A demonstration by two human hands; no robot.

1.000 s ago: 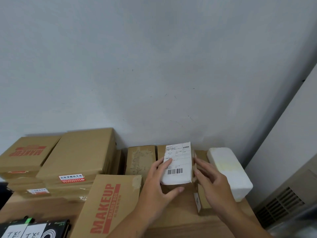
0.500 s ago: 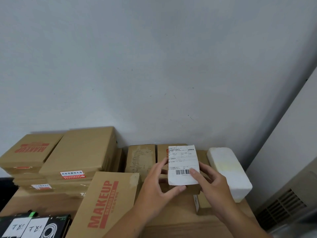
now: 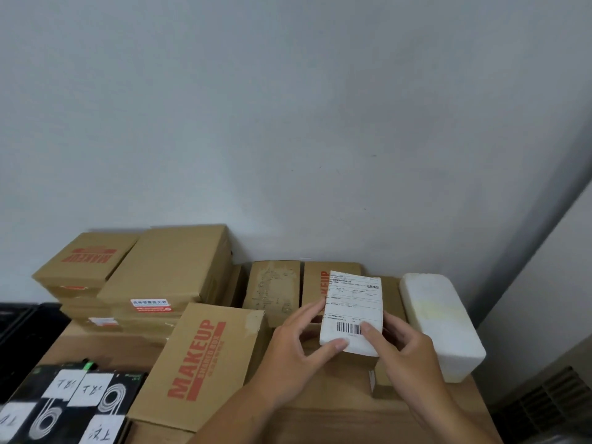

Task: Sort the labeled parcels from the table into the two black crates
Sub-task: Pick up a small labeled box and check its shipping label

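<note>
Left hand (image 3: 298, 344) and right hand (image 3: 407, 357) both pinch small labeled parcel (image 3: 352, 302), lower centre-right; likely light and stiff, best held by its side edges.

We cannot read the fine print on the labelled parcel (image 3: 352, 310); it is too small. Behind the parcel, the left hand (image 3: 294, 347) and right hand (image 3: 408, 358) hide part of their fingers from us. Just below the parcel, a cardboard box (image 3: 379, 384) is mostly covered by both hands. Far left of the parcel, a black crate (image 3: 19, 328) and a black stickered box (image 3: 57, 408) run off the edge of view.
</note>
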